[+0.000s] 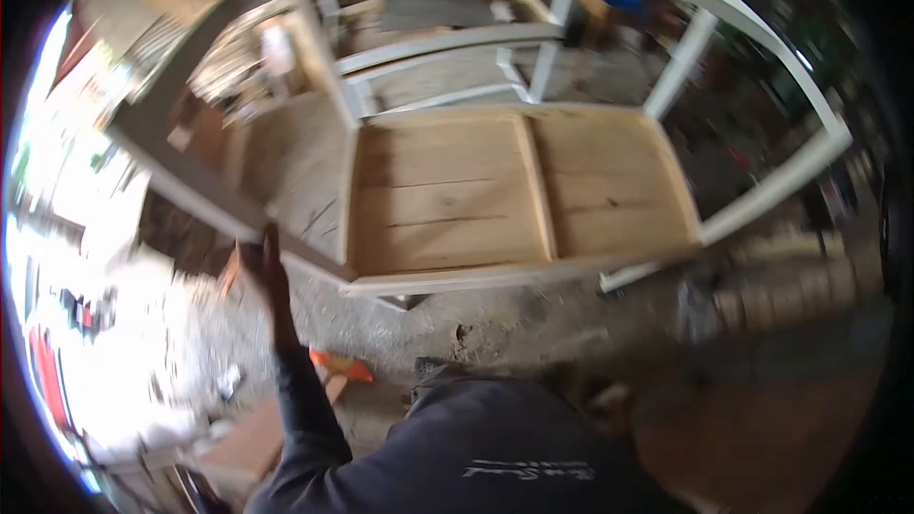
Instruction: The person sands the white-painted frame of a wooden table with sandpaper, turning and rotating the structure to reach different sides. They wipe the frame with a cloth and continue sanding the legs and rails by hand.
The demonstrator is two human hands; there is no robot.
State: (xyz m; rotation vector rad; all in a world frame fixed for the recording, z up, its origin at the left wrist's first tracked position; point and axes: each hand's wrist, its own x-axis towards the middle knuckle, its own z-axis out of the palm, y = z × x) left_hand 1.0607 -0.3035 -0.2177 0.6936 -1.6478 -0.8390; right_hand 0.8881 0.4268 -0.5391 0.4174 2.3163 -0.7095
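Note:
A large wooden frame with pale painted rails and posts stands in front of me. Low inside it is a shallow wooden panel with raised edges and one crosspiece. My left hand is at the frame's lower left rail, with its fingers wrapped against the rail and one finger or the thumb pointing up along it. My right hand does not show; the right side of my body is dark and blurred.
Behind the frame stands another pale frame with a dark flat piece on it. Stacked wood lies at the back left. An orange object is on the floor near my left forearm. Wooden blocks lie at the right.

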